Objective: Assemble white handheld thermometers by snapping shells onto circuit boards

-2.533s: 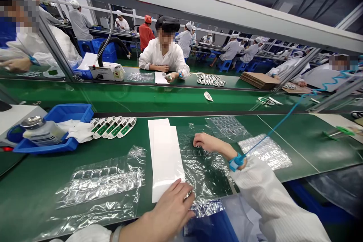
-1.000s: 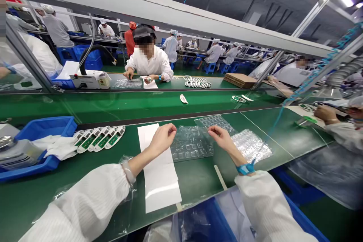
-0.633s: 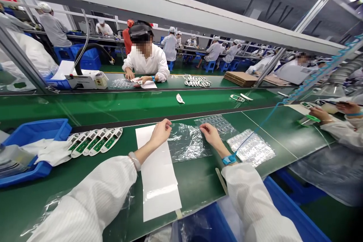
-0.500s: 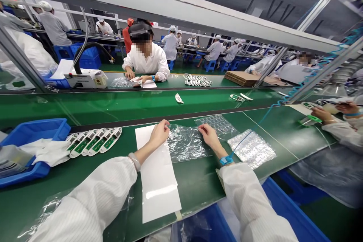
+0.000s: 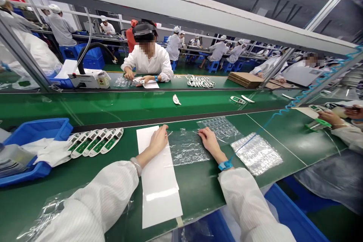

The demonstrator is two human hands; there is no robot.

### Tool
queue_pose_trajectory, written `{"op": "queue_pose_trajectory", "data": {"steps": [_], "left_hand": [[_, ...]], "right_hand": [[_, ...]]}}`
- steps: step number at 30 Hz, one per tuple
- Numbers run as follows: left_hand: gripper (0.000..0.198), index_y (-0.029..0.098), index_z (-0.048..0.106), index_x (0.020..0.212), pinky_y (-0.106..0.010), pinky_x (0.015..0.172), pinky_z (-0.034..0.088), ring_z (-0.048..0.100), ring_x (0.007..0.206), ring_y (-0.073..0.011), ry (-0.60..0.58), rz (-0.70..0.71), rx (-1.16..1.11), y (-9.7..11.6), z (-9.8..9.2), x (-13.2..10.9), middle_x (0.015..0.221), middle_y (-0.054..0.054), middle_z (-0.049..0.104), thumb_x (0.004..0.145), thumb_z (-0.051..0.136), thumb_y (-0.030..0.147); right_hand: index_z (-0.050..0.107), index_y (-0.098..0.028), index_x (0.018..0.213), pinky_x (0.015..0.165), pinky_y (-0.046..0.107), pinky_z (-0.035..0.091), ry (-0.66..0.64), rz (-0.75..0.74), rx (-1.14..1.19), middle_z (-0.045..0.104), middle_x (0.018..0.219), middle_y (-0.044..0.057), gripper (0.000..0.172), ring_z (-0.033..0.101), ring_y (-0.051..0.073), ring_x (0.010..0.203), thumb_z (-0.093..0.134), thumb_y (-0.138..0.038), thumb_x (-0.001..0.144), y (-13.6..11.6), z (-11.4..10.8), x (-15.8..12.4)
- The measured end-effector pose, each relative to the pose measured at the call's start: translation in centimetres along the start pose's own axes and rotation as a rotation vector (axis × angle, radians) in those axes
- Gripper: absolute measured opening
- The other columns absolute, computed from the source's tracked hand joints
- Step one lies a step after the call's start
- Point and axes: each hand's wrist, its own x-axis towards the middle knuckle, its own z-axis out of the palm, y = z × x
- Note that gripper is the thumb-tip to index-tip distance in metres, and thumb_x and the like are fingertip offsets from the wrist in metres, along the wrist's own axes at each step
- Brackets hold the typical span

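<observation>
A clear plastic sheet (image 5: pixel 188 149) lies on the green bench between my two hands. My left hand (image 5: pixel 159 140) pinches its upper left corner, above a long white paper (image 5: pixel 159 193). At the upper right corner my right hand (image 5: pixel 209 140) has its fingers closed on the sheet; the wrist wears a blue strap. Just beyond my right hand is a patterned clear film (image 5: pixel 222 128), and further right a stack of silvery film sheets (image 5: pixel 256 154).
White casings with green boards (image 5: pixel 98 141) stand in a row at left, beside a blue bin (image 5: pixel 36 174). Past the bench runs a green belt (image 5: pixel 136 104) with a white part (image 5: pixel 176 100). A person (image 5: pixel 149 60) works opposite; another person's hands (image 5: pixel 331 118) are at right.
The clear sheet now lies flatter and looks less crinkled between my hands. Both hands still hold its upper corners. The white part on the belt has shifted slightly left.
</observation>
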Motion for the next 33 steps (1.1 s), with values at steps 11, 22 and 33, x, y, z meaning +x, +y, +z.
{"op": "queue_pose_trajectory", "data": {"steps": [11, 22, 33], "left_hand": [[0.035, 0.021, 0.050, 0.127, -0.043, 0.112, 0.032, 0.042, 0.132, -0.0218, -0.166, 0.595, 0.107, 5.6, 5.0, -4.7, 0.136, -0.006, 0.053, 0.096, 0.037, 0.029], [0.049, 0.007, 0.048, 0.129, -0.051, 0.111, 0.031, 0.039, 0.133, -0.0324, -0.055, 0.350, 0.184, 5.4, 6.4, -1.9, 0.138, -0.016, 0.049, 0.093, 0.042, 0.040], [0.046, 0.014, 0.052, 0.125, -0.049, 0.112, 0.031, 0.037, 0.131, -0.0309, -0.018, 0.337, 0.204, 5.1, 7.0, -2.4, 0.142, -0.010, 0.045, 0.093, 0.037, 0.043]], "right_hand": [[0.053, -0.021, 0.118, 0.100, 0.042, 0.037, -0.025, -0.120, -0.019, 0.050, 0.119, 0.011, 0.030, 0.046, 0.025, 0.111, 0.037, -0.028, 0.095, -3.7, 0.0, -1.9], [0.060, -0.013, 0.083, 0.073, 0.025, 0.046, -0.200, -0.018, 0.000, 0.057, 0.085, 0.005, 0.008, 0.055, 0.013, 0.074, 0.053, -0.017, 0.083, -4.7, 2.8, 5.8], [0.059, -0.012, 0.084, 0.069, 0.022, 0.038, -0.384, -0.038, -0.234, 0.061, 0.081, 0.005, 0.012, 0.054, 0.012, 0.076, 0.047, -0.011, 0.088, -7.4, 1.0, 6.4]]}}
